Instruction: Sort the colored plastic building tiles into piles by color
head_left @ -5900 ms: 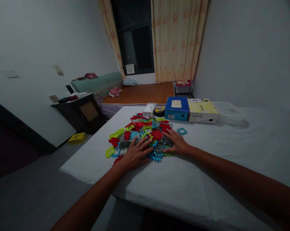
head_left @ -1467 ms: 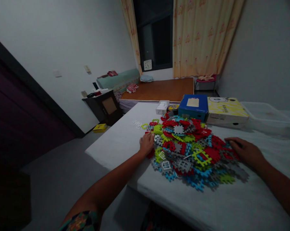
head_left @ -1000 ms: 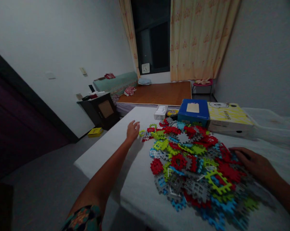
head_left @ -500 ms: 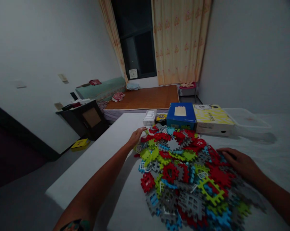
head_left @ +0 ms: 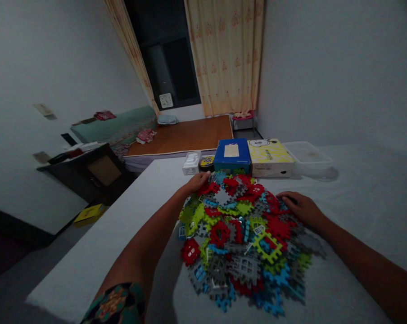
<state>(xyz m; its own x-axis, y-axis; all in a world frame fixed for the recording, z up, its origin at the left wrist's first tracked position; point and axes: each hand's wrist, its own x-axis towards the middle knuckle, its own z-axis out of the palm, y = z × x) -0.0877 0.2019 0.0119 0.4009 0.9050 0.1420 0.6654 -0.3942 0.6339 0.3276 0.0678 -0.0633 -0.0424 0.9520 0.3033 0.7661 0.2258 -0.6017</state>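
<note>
White-clothed table (head_left: 98, 252), dim bedroom behind. Left hand (head_left: 198, 181) open, flat against the far edge of the pile of plastic tiles (head_left: 239, 238); right hand (head_left: 300, 208) open, palm down on its right rim. Seemingly gathered into one heap, fringe loose. Beyond: blue box (head_left: 232, 155), yellow box (head_left: 269, 155).

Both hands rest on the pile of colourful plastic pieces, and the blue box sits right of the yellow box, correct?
No: the head view shows the blue box left of the yellow box. The left hand and right hand do rest on the pile.
</note>
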